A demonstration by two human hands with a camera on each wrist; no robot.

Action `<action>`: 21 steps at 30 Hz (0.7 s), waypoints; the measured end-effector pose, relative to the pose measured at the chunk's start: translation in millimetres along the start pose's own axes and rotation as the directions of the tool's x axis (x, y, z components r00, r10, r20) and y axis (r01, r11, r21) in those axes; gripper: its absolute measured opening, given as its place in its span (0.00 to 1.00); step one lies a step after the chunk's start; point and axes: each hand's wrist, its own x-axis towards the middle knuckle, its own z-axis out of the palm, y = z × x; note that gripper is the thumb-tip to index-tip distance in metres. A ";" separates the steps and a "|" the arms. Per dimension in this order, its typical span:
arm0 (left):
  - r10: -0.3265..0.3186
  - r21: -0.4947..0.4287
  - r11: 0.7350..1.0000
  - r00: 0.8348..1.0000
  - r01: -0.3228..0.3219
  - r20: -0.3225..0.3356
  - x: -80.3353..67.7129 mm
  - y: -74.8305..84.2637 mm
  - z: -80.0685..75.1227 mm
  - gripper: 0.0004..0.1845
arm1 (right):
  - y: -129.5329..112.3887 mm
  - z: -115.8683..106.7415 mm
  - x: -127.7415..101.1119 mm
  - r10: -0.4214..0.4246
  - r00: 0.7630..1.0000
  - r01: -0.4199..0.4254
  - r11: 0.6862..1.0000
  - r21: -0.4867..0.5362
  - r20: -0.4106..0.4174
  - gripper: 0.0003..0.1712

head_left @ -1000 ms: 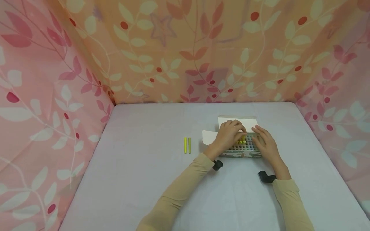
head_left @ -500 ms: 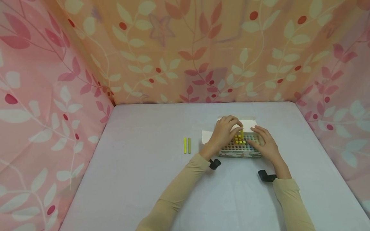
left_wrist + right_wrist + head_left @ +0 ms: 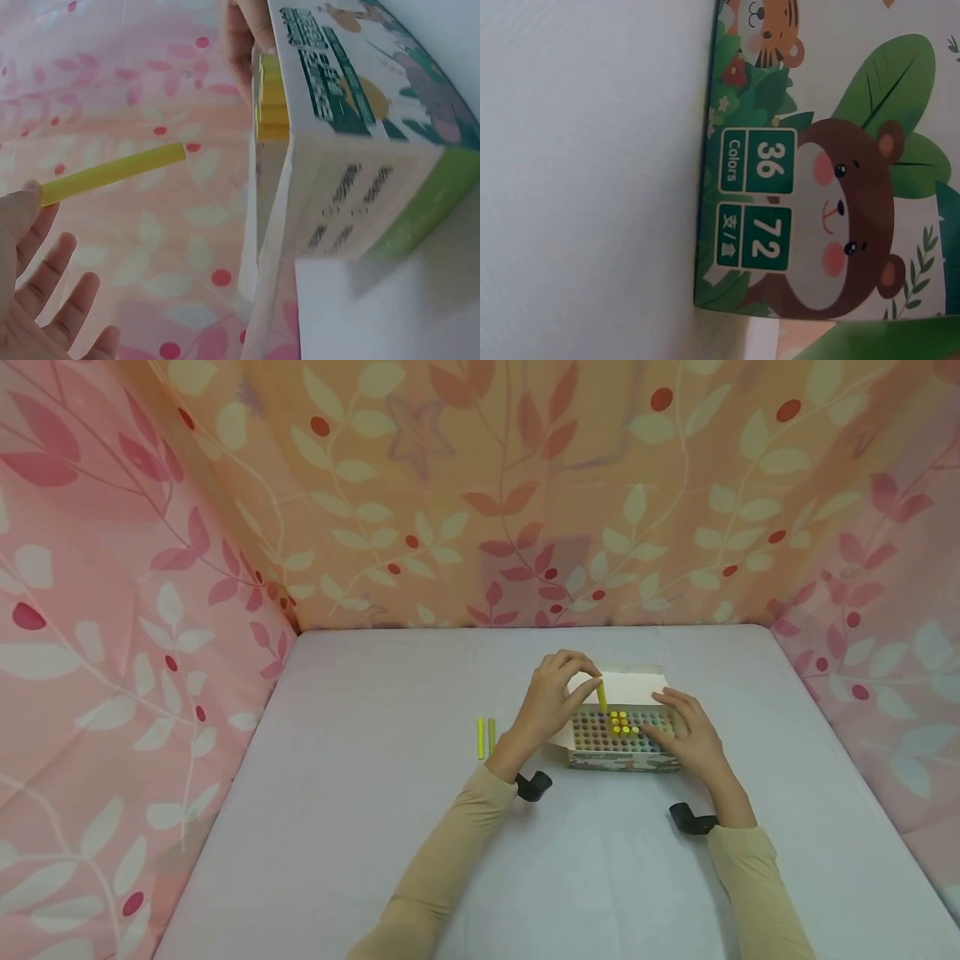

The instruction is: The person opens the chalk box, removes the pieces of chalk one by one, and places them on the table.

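Note:
My left hand (image 3: 551, 693) pinches one end of a yellow crayon (image 3: 602, 696) between thumb and forefinger. The crayon stands nearly upright above the back left part of an open box (image 3: 622, 762), whose top is full of small holes. In the left wrist view the held crayon (image 3: 112, 174) is apart from the box (image 3: 360, 75), and the other fingers are spread. Several yellow crayons (image 3: 620, 723) stick up from the middle holes. My right hand (image 3: 696, 739) rests at the box's right end, fingers relaxed and thumb reaching toward the holes. The right wrist view shows only the box's printed side (image 3: 840, 225).
Two crayons, one yellow (image 3: 481, 738) and one olive green (image 3: 492, 737), lie side by side left of the box on the white table (image 3: 360, 793). The white lid flap (image 3: 637, 687) stands raised behind the box. Patterned curtains (image 3: 420, 527) surround the table.
My left hand has lifted the yellow crayon from among the standing ones and carried it to the left. My right hand has stayed at the box's right end.

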 end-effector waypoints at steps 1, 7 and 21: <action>-0.006 -0.006 1.000 1.000 0.006 -0.003 -1.7 -1.8 -3.0 0.08 | -0.2 -0.1 -0.2 -0.003 1.000 0.003 1.000 0.003 -0.002 0.36; -0.008 -0.018 1.000 0.999 0.007 -0.048 -14.6 -19.7 -17.8 0.08 | -1.3 0.4 0.2 -0.002 1.000 0.002 1.000 0.017 0.001 0.36; -0.049 -0.028 0.999 0.988 0.046 -0.148 -42.9 -54.0 -55.4 0.10 | -3.9 -0.9 -0.2 0.011 1.000 -0.011 1.000 0.017 0.005 0.36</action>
